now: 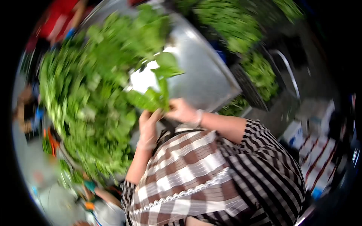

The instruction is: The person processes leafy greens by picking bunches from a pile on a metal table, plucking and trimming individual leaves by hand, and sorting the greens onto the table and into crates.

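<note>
Close in front of my checked apron, both hands come together at the base of a few leafy green stems (163, 88). My left hand (148, 124) has its fingers pinched at the lower end of the stems. On the other side, my right hand (181, 111) closes on the same greens. Both hands seem to wear thin clear gloves. The leaves point away from me, over a bright white patch on the metal table (200, 62). A large heap of leafy greens (88, 90) lies to the left of my hands. Motion blur hides the exact finger contacts.
Dark crates with more greens (260, 75) stand beyond the table's right edge. Stacked white packages (316, 158) are at the lower right. A person in red (60, 20) is at the upper left, and another person's gloved hand (89, 185) is at the lower left.
</note>
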Tool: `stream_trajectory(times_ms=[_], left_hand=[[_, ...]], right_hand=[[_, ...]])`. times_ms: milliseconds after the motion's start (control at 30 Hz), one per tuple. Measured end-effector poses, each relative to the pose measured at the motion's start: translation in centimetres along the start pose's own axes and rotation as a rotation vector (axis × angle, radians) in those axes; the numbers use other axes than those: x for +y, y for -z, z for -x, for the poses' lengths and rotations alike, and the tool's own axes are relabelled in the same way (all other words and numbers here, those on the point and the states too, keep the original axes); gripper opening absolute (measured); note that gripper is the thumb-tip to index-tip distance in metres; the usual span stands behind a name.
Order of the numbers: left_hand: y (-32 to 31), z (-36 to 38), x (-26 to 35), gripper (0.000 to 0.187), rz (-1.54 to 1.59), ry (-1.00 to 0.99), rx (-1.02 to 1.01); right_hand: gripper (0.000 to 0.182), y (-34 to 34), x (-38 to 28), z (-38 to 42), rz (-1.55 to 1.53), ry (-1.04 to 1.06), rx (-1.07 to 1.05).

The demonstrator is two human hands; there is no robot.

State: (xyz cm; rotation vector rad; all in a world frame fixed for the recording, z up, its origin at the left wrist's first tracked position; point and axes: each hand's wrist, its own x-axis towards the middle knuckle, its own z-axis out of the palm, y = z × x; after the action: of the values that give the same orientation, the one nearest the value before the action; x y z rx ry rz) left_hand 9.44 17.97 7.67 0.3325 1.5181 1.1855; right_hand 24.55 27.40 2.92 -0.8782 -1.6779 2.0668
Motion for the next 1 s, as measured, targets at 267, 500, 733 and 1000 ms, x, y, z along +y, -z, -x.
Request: stream_trajectory(times_ms=[267,500,733,1000], left_hand=[[-3.0,-0.8,0.7,0.037,-0.071,0.04,-0.125],[-3.0,-1.6,1.0,0.033,-0.187,0.158,-0.225],[-0.2,-1.7,1.6,0.038,-0.272,0.011,-0.251],[4.5,0.4,-0.3,0.044,-0.028,-0.014,-0.001]], right_hand=[[0.025,5.3,-1.6,5.4,0.01,-0.03,0.34],[0.025,13.8,0.7,11.4,0.402,-0.182,0.963],[0.067,32.1,6.4,16.7,0.077,-0.335,1.04],[0.038,15.2,0.7,0.9,0.436,0.095,0.539]])
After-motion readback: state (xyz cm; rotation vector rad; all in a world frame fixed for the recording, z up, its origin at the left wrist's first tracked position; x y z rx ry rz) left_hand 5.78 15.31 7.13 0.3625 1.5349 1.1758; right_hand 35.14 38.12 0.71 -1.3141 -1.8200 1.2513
